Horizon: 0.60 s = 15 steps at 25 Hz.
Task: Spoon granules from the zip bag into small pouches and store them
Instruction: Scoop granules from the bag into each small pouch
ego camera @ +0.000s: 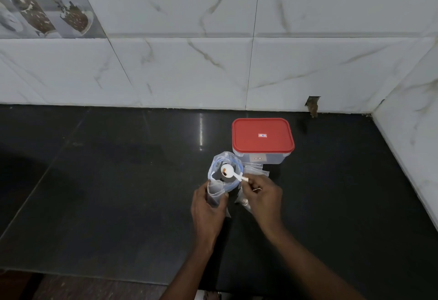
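Observation:
A clear zip bag with a blue seal stands open on the black counter. My right hand pinches the handle of a white plastic spoon, whose bowl hovers over the bag's mouth with a few dark granules in it. My left hand grips a small clear pouch upright, just in front of the zip bag; dark granules show at its bottom. More clear pouches lie flat to the right of the bag, partly behind my right hand.
A clear storage box with a red lid, closed, stands behind the pouches. White marble-tiled walls bound the counter at the back and right. The counter's front edge runs along the bottom left.

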Available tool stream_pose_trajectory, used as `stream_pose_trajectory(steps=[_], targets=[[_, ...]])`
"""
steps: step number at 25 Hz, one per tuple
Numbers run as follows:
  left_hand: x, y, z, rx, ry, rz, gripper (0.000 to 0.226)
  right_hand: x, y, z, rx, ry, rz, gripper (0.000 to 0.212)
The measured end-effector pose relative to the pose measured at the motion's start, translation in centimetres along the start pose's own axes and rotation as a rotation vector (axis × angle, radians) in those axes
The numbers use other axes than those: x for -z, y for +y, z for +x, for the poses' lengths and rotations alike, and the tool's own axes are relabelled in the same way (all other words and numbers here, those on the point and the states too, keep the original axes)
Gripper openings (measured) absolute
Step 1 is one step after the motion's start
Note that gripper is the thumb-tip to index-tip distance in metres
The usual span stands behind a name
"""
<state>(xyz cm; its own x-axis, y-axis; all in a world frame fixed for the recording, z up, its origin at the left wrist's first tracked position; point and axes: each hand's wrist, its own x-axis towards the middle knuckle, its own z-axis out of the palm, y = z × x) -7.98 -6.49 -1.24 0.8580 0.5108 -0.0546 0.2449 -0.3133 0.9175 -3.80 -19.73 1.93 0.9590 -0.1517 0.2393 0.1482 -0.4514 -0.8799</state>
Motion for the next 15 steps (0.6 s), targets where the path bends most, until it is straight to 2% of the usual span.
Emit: stream_pose_trajectory(steps=[2, 4, 7, 9, 12, 14, 15], targets=[[0.0, -0.2, -0.2, -0.012, -0.011, 0.009, 0.048, -0.7, 0.2, 1.8, -0.311, -0.075, 0.098, 0.016], [0.2, -0.1, -0.4, -0.025, -0.042, -0.002, 0.049, -0.8, 0.5, 2.8, -0.398, -0.148, 0.145, 0.020], [0.3, 0.8, -0.7, -0.031, -0.075, -0.014, 0.046, -0.4, 1.2, 3.0, -0.393, -0.108, 0.106, 0.025], [0.3, 1.0, -0.9, -0.024, -0.088, -0.029, 0.044, -0.3, 1.6, 2.8, -0.401, -0.052, 0.067, 0.021], [0.1, 1.1, -1.3, -0.012, -0.087, -0.048, 0.042, -0.3, 1.7, 2.6, -0.310, 0.029, -0.066, 0.011], [0.1, 1.4, -1.5, -0.014, -0.095, -0.064, 0.042, 0.5, 0.6, 2.1, -0.226, -0.015, -0.058, 0.011], [0.1, 1.6, -1.5, -0.015, -0.102, -0.078, 0.042, 1.0, 0.0, 1.7, -0.205, -0.113, -0.006, 0.013]])
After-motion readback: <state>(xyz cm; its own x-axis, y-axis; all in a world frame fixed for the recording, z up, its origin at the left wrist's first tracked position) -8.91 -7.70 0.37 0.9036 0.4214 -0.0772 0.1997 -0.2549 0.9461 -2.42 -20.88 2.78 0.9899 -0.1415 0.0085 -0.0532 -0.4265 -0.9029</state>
